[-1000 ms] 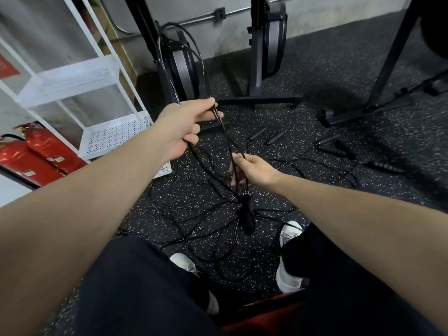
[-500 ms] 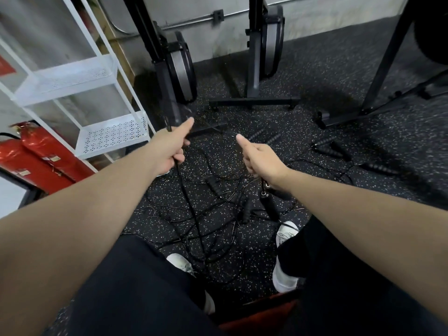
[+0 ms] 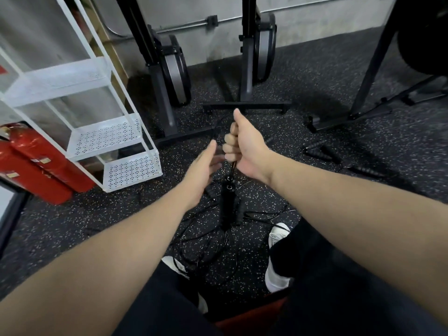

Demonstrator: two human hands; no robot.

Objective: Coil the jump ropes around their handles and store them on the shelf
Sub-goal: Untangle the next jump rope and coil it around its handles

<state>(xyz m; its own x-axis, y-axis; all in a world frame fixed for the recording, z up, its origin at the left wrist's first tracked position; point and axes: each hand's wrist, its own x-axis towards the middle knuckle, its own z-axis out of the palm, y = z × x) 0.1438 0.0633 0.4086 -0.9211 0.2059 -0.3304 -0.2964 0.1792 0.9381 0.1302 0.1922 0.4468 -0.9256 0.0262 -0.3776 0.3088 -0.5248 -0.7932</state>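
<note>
Here the right hand (image 3: 244,146) is clenched around the black cord of a jump rope (image 3: 233,166), thumb sticking up, and two black handles (image 3: 228,204) dangle from that cord just below the fist. Their long axis runs nearly vertical — cord ends up at the hand, free ends pointing down toward the floor (image 3: 315,76), one handle slightly behind and to the right of the other. The left hand (image 3: 203,166) sits just left of the cord with its fingers released and loosely extended, gripping nothing; whether its fingertips brush the cord I cannot tell.

Beneath the handles, loose cords (image 3: 198,243) lie tangled on the floor, between the person's white shoes (image 3: 276,277) and the hands. More handles (image 3: 317,149) lie on the floor to the right, well apart from the hands.

The floor is dark speckled rubber. At left stands a white shelf (image 3: 131,170) with perforated trays, and red fire extinguishers (image 3: 36,163) lie beside it at the far left. Black equipment stands (image 3: 247,69) rise at the far side against a grey wall (image 3: 315,15).
</note>
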